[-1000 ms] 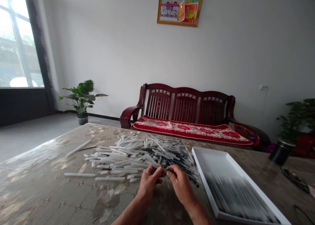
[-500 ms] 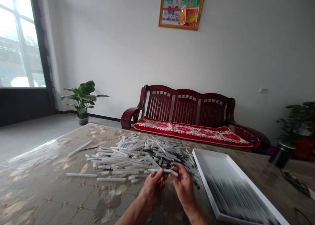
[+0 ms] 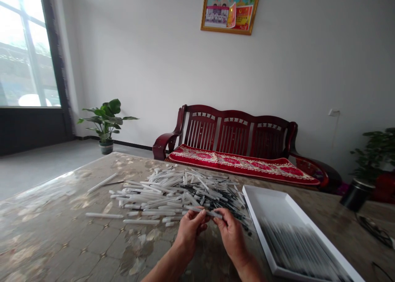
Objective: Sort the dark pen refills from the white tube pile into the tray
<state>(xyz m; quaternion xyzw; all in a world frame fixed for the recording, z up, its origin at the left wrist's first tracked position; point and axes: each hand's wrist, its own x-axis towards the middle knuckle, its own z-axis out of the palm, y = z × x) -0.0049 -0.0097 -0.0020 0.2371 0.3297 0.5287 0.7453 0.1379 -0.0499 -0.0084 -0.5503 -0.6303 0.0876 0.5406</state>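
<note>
A slim white pen (image 3: 211, 213) is held level between both hands, just in front of the pile. My left hand (image 3: 189, 231) pinches it near its middle, thumb on top. At its right end, the thumb and fingers of my right hand (image 3: 231, 232) are closed on it. Beyond the hands spreads a loose pile of white pen barrels (image 3: 160, 191), with thin dark rods (image 3: 217, 195) mixed in on its right side. To the right, a shallow white box (image 3: 256, 220) holds many pens (image 3: 302, 247) laid side by side, blurred.
The table (image 3: 77, 249) has a patterned cover. A few loose barrels (image 3: 104, 215) lie left of the pile. A black pot (image 3: 358, 193) and dark cables (image 3: 375, 230) are at the right. Behind the table stands a red wooden bench (image 3: 234, 162).
My right hand has turned, bringing the right-hand piece into line with the barrel; before, it was angled downward. My left hand keeps its pinch. The view has shifted slightly.
</note>
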